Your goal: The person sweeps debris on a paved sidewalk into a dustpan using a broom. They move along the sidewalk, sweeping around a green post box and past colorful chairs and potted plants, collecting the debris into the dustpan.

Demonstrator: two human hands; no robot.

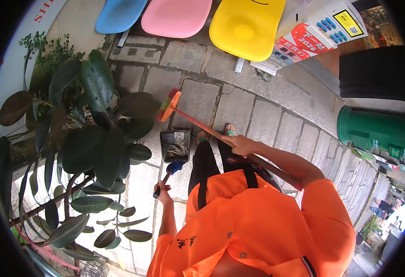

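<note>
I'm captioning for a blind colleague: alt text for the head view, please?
A person in orange holds a broom in the right grip and, in the left grip, a dustpan with debris, over stone paving. A leafy plant stands at left; blue, pink and yellow seats line the top.

The pavement [198, 99] is of rough, matt stone. The broom head [170, 106] looks like smooth plastic, and the dustpan [167, 138] like dull plastic. At the pavement's far edge, the yellow chair [246, 28] is smooth plastic, a little glossy. The bin [371, 129] seems ribbed plastic; the shirt [262, 217] is matt cloth.
</note>
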